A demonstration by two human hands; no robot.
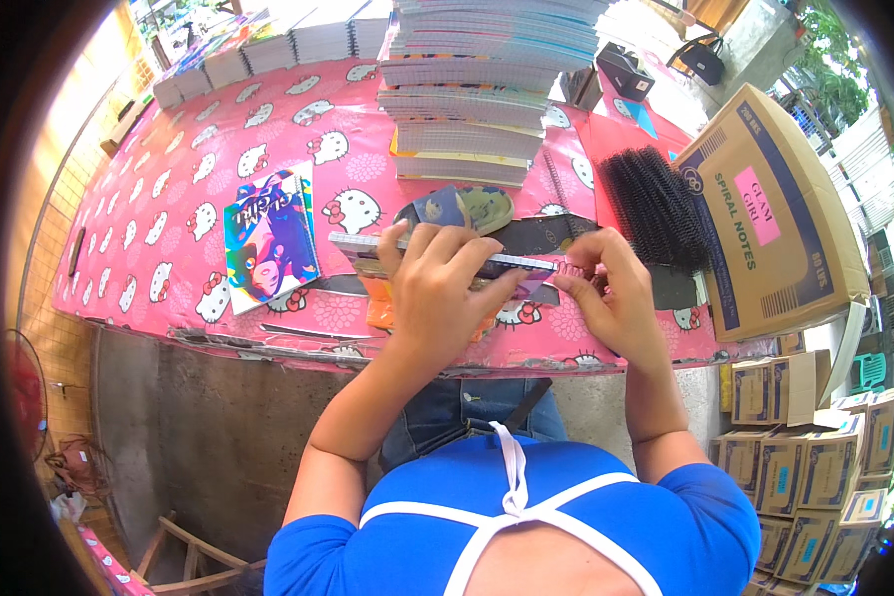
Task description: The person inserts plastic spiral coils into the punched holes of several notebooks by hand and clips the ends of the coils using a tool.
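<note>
Our 2 hands near the table's point(174, 278) front edge, left hand point(437, 283) clamped on a notebook point(519, 262) over it, right hand point(611, 293) fingers pinching a pink coil point(569, 269) at the notebook's right end — open room leftward, tall stack point(477, 89) beyond, carton point(785, 219) rightward.

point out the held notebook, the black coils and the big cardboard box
Held notebook point(358, 244), head view: left end of its edge
Black coils point(654, 207), head view: middle of the pile
Big cardboard box point(790, 217), head view: side with pink label
</note>
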